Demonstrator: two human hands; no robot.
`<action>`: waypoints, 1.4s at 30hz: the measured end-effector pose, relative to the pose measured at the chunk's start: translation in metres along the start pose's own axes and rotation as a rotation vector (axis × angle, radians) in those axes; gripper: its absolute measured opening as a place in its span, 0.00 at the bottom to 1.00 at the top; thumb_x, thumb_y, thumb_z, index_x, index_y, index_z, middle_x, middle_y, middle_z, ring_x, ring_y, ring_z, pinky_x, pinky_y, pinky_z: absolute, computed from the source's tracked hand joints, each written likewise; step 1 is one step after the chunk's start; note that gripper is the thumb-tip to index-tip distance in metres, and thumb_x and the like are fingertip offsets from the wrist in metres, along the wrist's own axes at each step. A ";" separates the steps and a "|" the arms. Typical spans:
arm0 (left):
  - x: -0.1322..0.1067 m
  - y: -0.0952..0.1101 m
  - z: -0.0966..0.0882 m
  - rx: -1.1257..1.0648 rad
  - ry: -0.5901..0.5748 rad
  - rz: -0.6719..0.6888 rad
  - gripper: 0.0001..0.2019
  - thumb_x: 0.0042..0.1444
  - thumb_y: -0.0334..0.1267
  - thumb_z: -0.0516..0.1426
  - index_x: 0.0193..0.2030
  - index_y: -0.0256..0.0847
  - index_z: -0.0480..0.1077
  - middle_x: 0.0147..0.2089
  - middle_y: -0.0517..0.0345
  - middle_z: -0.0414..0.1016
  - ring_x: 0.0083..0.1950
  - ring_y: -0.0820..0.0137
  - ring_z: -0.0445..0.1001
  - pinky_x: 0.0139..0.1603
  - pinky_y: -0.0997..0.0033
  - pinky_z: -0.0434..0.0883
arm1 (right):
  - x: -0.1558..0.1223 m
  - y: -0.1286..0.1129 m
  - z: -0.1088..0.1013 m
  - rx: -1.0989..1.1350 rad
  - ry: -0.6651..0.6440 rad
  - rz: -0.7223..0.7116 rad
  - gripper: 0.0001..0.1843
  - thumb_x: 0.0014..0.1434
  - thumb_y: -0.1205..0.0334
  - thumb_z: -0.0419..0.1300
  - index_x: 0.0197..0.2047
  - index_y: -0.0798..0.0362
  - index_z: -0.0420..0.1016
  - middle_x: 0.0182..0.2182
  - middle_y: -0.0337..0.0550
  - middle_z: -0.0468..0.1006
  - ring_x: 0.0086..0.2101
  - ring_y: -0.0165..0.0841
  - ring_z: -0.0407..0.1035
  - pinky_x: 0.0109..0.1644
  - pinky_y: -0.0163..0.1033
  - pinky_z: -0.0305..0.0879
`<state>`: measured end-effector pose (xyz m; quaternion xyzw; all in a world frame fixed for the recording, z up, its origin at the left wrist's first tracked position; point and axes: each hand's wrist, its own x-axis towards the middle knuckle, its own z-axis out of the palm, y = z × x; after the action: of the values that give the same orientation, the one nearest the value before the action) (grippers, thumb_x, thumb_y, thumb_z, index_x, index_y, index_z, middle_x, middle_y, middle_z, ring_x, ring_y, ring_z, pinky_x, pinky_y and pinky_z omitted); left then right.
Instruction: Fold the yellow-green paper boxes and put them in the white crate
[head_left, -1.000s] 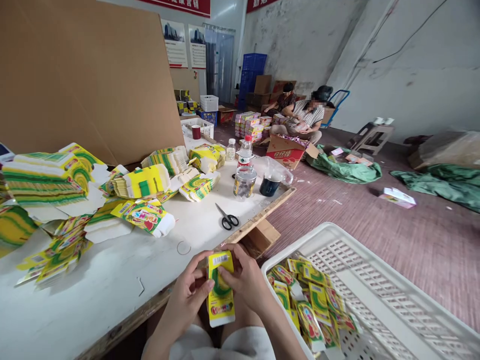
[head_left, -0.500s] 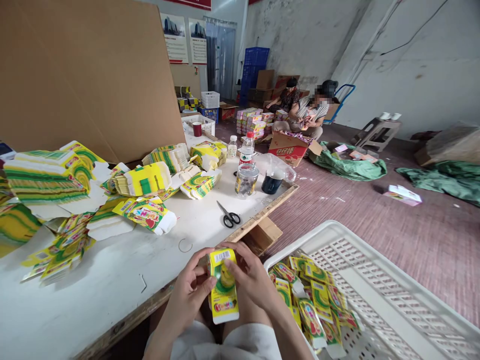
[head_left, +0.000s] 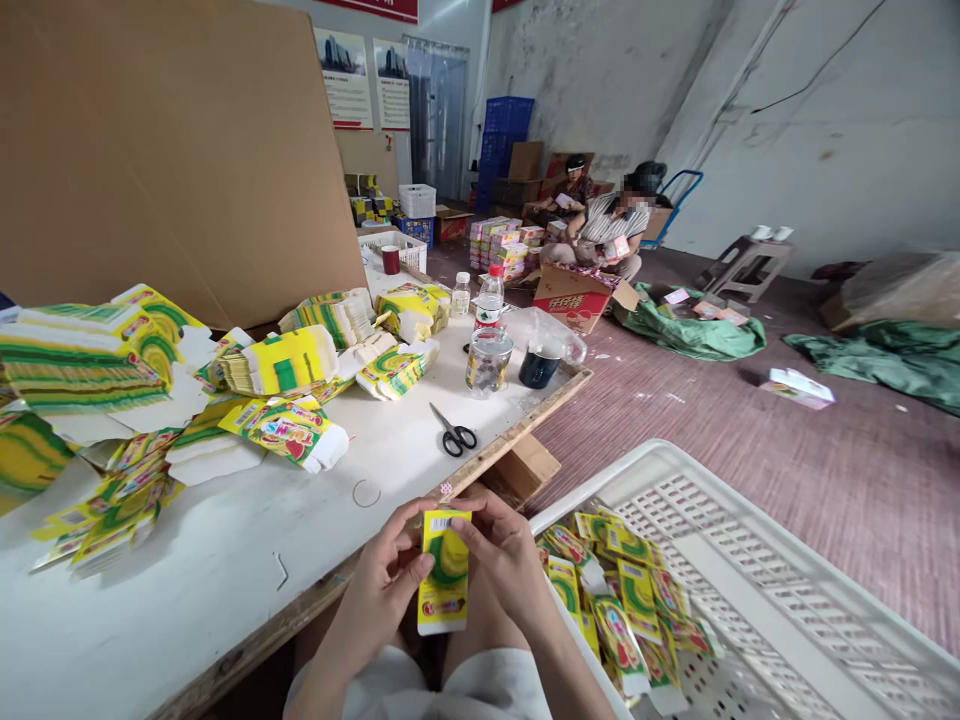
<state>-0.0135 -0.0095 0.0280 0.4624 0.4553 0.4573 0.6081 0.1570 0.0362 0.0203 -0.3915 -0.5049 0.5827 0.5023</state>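
Observation:
Both my hands hold one small yellow and green carton point(head_left: 444, 575) upright over my lap, just off the table's front edge. My left hand point(head_left: 379, 590) grips its left side with the thumb on the front face. My right hand point(head_left: 506, 555) pinches the top right corner near the barcode flap. A white slotted crate point(head_left: 750, 590) to my right holds several finished cartons point(head_left: 622, 600) of the same print.
The white table point(head_left: 225, 590) carries stacks of flat yellow-green carton blanks point(head_left: 90, 360), scissors point(head_left: 454, 433), a jar point(head_left: 489, 362), a dark cup point(head_left: 538, 368) and bottles. A big cardboard sheet point(head_left: 172, 150) stands behind. Two people sit on the floor far back among boxes.
The carton has turned more edge-on and looks narrower between my hands. My right fingers have shifted toward its top flap. The view swayed slightly.

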 end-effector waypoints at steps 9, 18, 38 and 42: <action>0.004 -0.002 0.005 0.103 0.108 0.102 0.17 0.63 0.44 0.59 0.57 0.44 0.74 0.55 0.49 0.82 0.54 0.56 0.80 0.54 0.61 0.76 | -0.003 -0.005 0.000 -0.073 0.005 -0.006 0.17 0.56 0.45 0.70 0.37 0.51 0.83 0.33 0.46 0.85 0.36 0.41 0.79 0.42 0.42 0.75; 0.016 -0.007 -0.006 0.224 0.181 0.153 0.20 0.64 0.48 0.57 0.58 0.43 0.75 0.55 0.45 0.82 0.56 0.55 0.80 0.58 0.58 0.76 | -0.009 -0.020 -0.054 -0.603 0.232 -0.097 0.19 0.61 0.44 0.60 0.37 0.50 0.85 0.35 0.51 0.85 0.36 0.46 0.78 0.40 0.46 0.73; 0.050 -0.006 -0.185 0.051 0.957 0.210 0.18 0.63 0.39 0.61 0.58 0.39 0.69 0.60 0.48 0.72 0.56 0.57 0.74 0.54 0.48 0.75 | 0.140 0.030 0.098 -0.644 -0.265 -0.114 0.20 0.64 0.51 0.64 0.55 0.53 0.75 0.54 0.49 0.78 0.50 0.41 0.75 0.53 0.47 0.72; 0.057 -0.016 -0.185 -0.213 0.739 0.172 0.15 0.65 0.41 0.59 0.56 0.38 0.71 0.55 0.49 0.76 0.50 0.61 0.78 0.49 0.54 0.78 | 0.176 0.042 0.148 -0.619 -0.428 -0.049 0.17 0.68 0.54 0.61 0.55 0.55 0.73 0.51 0.47 0.78 0.46 0.39 0.76 0.50 0.50 0.75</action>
<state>-0.1824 0.0707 -0.0245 0.2373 0.5532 0.6870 0.4071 -0.0270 0.1809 0.0154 -0.3821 -0.7599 0.4588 0.2570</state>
